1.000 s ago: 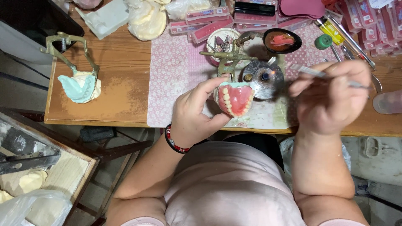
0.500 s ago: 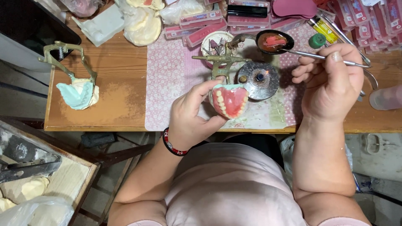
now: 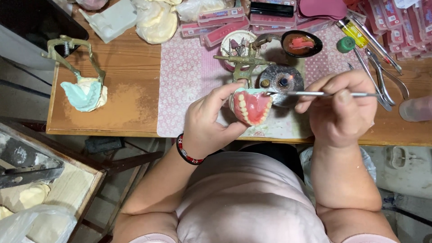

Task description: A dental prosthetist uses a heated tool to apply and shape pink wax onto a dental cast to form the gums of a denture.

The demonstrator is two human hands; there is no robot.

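Both hands' fingers grasping: left [image 3: 204,123] denture model [image 3: 251,106], right [image 3: 342,110] metal spatula [image 3: 324,94], articulator [image 3: 245,63] behind.

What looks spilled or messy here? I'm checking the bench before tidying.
A patch of pale powder is smeared over the bare wood of the table, right of the green cast. Nothing else looks spilled.

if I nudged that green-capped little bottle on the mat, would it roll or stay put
The green-capped bottle looks round, so lying down it would probably roll. It seems small and likely light. The patterned mat might slow it slightly.
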